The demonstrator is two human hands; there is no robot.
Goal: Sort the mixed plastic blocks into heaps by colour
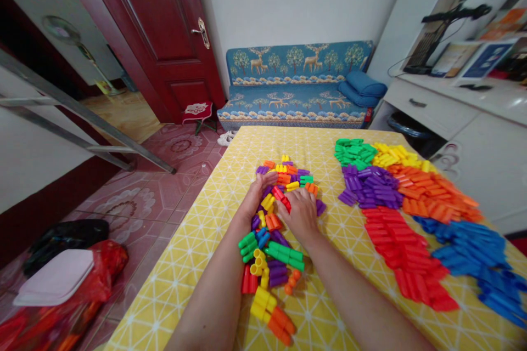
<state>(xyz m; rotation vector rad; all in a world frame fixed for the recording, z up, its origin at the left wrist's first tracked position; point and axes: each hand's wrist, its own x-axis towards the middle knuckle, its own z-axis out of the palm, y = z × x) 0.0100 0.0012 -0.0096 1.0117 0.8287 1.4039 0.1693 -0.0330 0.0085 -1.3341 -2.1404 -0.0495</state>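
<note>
A mixed pile of plastic tube pieces, with green ones [285, 255], yellow ones [263, 303] and orange ones [281, 325], lies on the yellow tablecloth [197, 219]. My left hand [258, 193] rests along the pile's left side, its fingers stretched toward the right. From the right, my right hand [300, 211] reaches over the pile with bent fingers. A red piece [280, 197] lies by its thumb and index finger, between the two hands; its lower end touches the right hand's fingers.
Pieces sorted by colour lie at the right: green [354, 153], yellow [401, 156], purple [370, 186], orange [436, 193], red [405, 255] and blue [477, 258]. Beyond the table stands a blue patterned sofa [296, 101]. A white cabinet [436, 109] is at the right.
</note>
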